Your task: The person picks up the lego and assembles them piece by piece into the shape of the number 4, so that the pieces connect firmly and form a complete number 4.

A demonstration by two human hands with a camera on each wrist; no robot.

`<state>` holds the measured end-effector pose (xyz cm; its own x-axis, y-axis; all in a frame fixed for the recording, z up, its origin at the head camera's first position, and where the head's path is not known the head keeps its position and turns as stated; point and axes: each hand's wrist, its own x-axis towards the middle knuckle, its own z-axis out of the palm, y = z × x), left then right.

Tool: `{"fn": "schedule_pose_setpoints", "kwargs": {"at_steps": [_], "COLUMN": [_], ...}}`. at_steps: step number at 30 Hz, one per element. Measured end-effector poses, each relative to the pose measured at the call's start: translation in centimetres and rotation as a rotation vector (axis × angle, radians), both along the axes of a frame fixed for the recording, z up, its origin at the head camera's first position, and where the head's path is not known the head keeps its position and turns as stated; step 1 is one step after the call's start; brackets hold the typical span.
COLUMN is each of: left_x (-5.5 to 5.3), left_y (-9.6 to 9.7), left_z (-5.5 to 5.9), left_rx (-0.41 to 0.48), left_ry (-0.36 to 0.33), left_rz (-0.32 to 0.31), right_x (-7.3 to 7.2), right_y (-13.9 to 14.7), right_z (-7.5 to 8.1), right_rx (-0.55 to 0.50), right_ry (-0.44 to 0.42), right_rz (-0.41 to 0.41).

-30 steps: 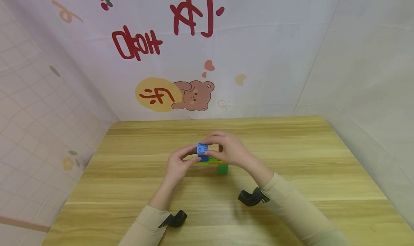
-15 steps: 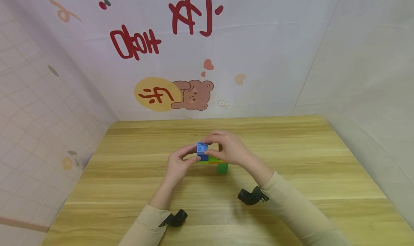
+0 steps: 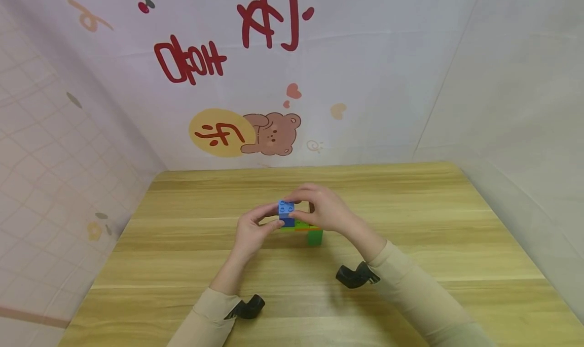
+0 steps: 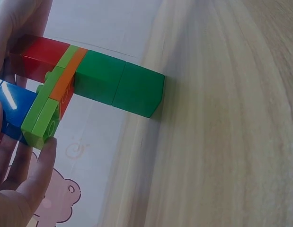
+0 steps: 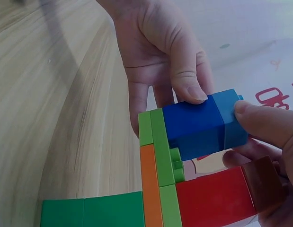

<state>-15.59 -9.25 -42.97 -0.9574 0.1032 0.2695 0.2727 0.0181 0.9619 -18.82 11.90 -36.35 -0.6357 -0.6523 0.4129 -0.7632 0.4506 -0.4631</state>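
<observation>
A light blue brick (image 5: 231, 118) sits on a dark blue brick (image 5: 196, 123), both on one end of a lime green layer (image 5: 160, 146). My left hand (image 3: 250, 231) holds the dark blue brick, its thumb pressing the near face. My right hand (image 3: 325, 210) pinches the light blue brick between thumb and fingers. Under the lime layer lie an orange piece (image 4: 68, 82) and a column of two green bricks (image 4: 119, 82), standing on the table. On the layer's other end stands a red brick (image 5: 212, 196) with a brown brick (image 5: 264, 184) on top, largely hidden by my right hand in the head view.
The build stands on a wood-grain table (image 3: 191, 266). A white printed cloth (image 3: 374, 83) hangs behind the table and along its sides. Black curved wrist mounts (image 3: 353, 277) project from both sleeves above the tabletop.
</observation>
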Motion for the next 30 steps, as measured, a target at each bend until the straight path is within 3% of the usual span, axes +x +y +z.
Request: {"fn": "schedule_pose_setpoints", "kwargs": {"at_steps": [3, 10, 18, 30], "left_x": [0.1, 1.5, 0.1, 0.1], "left_y": [0.1, 0.4, 0.2, 0.0], "left_z": [0.4, 2.9, 0.4, 0.1], "left_rx": [-0.004, -0.024, 0.005, -0.005], "left_ry": [-0.015, 0.0, -0.011, 0.002], "left_rz": [0.005, 0.003, -0.012, -0.023], "right_x": [0.0, -0.2, -0.1, 0.0], "right_y": [0.0, 0.1, 0.3, 1.2], "right_z": [0.1, 0.0, -0.4, -1.2], "right_rx": [0.009, 0.017, -0.018, -0.114], "right_ry": [-0.009, -0.02, -0.012, 0.015], "right_rz": [-0.005, -0.012, -0.002, 0.008]}}
